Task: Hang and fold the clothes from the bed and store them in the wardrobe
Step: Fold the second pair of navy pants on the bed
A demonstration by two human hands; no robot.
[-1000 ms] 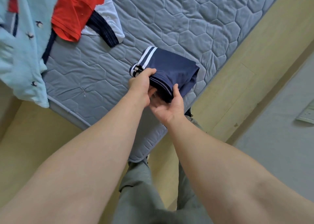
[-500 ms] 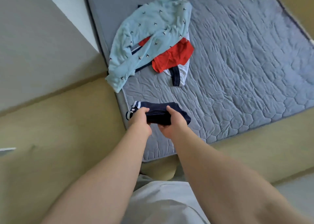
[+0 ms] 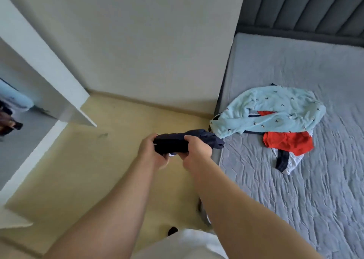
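Head view shows both hands clamped on a folded dark navy fabric bundle (image 3: 173, 145), held in the air above the pale yellow floor (image 3: 88, 170). The left hand (image 3: 149, 152) grips its left end with fingers curled round the cloth. The right hand (image 3: 197, 150) grips just beside it, and a loose navy end trails right of that grip to the edge of the grey quilted mattress (image 3: 295, 199). Further right, on the mattress, a crumpled light blue patterned shirt (image 3: 275, 109) lies over a red garment (image 3: 287, 142) and a white piece with navy trim (image 3: 291, 160). Left of the grip stands a white wardrobe panel (image 3: 49, 77), with blurred clothes (image 3: 17, 101) inside.
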